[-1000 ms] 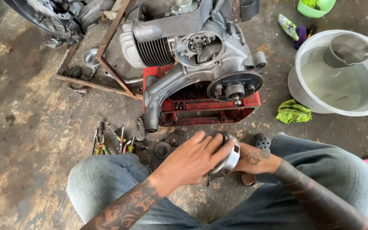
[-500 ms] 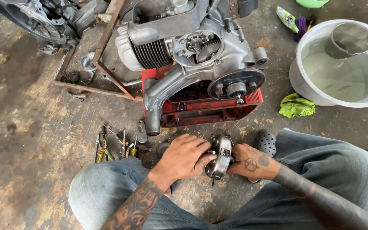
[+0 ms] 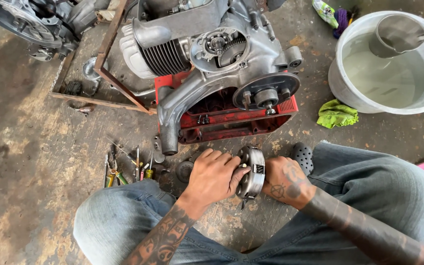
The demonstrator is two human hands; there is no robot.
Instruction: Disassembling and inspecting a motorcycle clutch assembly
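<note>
Between my knees I hold a round metal drum-shaped engine part [image 3: 254, 171] on edge, just above the concrete floor. My left hand [image 3: 214, 175] grips its left face with fingers curled over the rim. My right hand [image 3: 284, 180] presses against its right side. A grey scooter engine [image 3: 212, 59] lies on a red crate [image 3: 231, 122] straight ahead, its round hub [image 3: 266, 95] facing me.
Pliers and screwdrivers [image 3: 128, 169] lie on the floor to my left. A white basin of water [image 3: 393, 68] with a metal scoop stands far right, a green rag [image 3: 337, 114] beside it. A wooden frame [image 3: 104, 73] and another engine part [image 3: 30, 24] sit at far left.
The view has tilted down and closer. Both hands have turned the round part upright on its edge, and my left hand shifted from covering it to gripping its left face.
</note>
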